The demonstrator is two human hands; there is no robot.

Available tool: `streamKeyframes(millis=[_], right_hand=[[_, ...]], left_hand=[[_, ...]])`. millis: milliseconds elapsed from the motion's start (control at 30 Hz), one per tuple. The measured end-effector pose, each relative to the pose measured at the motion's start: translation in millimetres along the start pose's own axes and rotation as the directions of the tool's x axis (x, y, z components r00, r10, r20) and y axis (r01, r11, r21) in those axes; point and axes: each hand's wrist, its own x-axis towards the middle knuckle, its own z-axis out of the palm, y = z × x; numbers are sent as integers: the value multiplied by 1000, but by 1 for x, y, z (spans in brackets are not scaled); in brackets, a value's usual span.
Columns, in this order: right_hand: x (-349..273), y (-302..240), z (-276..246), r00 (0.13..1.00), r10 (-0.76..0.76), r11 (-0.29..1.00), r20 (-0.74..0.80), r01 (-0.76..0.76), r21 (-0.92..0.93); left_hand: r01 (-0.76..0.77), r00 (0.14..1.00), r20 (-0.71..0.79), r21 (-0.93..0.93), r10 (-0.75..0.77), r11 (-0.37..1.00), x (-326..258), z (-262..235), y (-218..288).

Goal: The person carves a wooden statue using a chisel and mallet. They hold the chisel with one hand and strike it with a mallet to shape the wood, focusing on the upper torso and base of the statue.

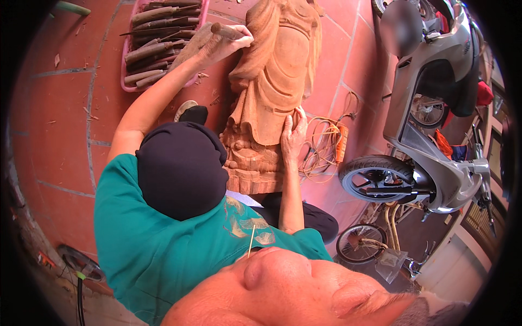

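Note:
A carved wooden statue (277, 89) of a robed, round-bellied figure lies in front of me, its carved base (253, 179) toward my body. My left hand (231, 46) is closed round a wooden-handled chisel (222, 30) at the statue's upper left side. The chisel's blade is hidden behind my fingers. My right hand (293, 130) lies against the statue's lower right side, fingers stretched out and holding nothing. Under my left forearm, a flat tan piece of wood (194, 49) leans over the edge of a pink basket (126, 81).
Several wooden-handled carving tools (157, 51) fill the basket. An orange power strip (341, 144) with a coiled cable (321, 141) lies right of the statue. Farther right stand a grey motorbike (413, 119) and a bicycle (361, 242). Wood chips dot the red tiled floor (60, 141).

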Motion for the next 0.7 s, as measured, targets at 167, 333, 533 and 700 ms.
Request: streamKeyframes(millis=[167, 333, 533, 700], right_hand=[[3, 2, 1, 1000, -3, 1000, 17, 3, 17], [3, 1, 2, 1000, 9, 1000, 14, -10, 12], [1, 3, 1, 1000, 22, 999, 14, -22, 29], [4, 4, 2, 1000, 16, 999, 25, -17, 38]], left_hand=[[-179, 966, -217, -160, 142, 971, 42, 17, -39], [-269, 944, -223, -84, 245, 959, 31, 31, -76], [-48, 997, 66, 252, 33, 967, -1, -13, -29], [-169, 984, -80, -160, 158, 972, 31, 6, -59]])
